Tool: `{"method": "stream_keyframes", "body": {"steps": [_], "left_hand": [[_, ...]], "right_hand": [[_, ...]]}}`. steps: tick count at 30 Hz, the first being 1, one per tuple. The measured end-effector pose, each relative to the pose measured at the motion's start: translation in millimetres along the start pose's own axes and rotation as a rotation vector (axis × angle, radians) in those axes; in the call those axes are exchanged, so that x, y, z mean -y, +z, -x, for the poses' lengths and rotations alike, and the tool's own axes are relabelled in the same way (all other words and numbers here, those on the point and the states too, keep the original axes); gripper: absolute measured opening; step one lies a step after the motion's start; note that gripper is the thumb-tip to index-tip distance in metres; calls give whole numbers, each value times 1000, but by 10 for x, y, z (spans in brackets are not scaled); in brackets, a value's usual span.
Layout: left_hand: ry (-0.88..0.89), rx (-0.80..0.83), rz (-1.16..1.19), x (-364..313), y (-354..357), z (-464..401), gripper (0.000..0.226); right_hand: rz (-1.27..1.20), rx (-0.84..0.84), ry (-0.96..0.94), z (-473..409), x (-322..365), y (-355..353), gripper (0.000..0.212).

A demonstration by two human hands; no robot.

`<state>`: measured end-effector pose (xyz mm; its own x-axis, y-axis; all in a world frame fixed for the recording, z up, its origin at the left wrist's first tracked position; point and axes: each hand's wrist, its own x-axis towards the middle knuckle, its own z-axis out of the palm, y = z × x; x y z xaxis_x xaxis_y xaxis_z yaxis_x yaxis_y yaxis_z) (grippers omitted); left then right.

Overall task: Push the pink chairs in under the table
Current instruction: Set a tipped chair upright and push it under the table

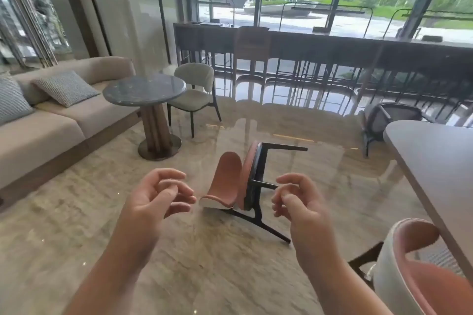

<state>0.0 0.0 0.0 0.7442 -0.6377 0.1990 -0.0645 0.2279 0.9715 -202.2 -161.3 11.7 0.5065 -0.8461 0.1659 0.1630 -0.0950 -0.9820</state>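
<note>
One pink chair (239,181) lies tipped on its side on the marble floor (179,250), well apart from the grey table (435,161) at my right; its dark legs point toward that table. A second pink chair (419,271) stands upright just beside the table's near edge. My left hand (156,199) and my right hand (297,202) hover in front of me, fingers loosely curled, holding nothing. I think the fallen chair must first be stood up; I would grip the backrest with one hand and the seat frame with the other, and lift slowly so the legs do not scrape; only then push it straight under the edge, keeping the legs flat.
</note>
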Motion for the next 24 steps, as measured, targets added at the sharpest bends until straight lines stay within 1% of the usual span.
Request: {"method": "stream_keyframes", "body": {"steps": [3,7,9,12,14,18,24], "left_hand": [[5,-38,-13,60,-425,-449,24],[-22,-60,-54,119,-927,-1138,25],[-10,-67,-65,155,-1121,-1447,26],[-20,-79,-69,218,-1322,-1857,27],[-39,-95,-64,283,-1414,-2109,27],[-72,-119,-50,489,-1516,-2619,26],[-117,-124,-83,897,-1413,-3629,24]], "right_hand": [[36,52,-26,-405,-136,469,37],[20,123,-30,-981,-337,1158,44],[27,152,-34,-1255,-436,1461,44],[27,165,-9,-1626,-579,1812,34],[25,169,28,-1858,-688,1971,32],[17,166,63,-2347,-904,2151,41],[0,155,95,-3314,-1292,2277,44]]}}
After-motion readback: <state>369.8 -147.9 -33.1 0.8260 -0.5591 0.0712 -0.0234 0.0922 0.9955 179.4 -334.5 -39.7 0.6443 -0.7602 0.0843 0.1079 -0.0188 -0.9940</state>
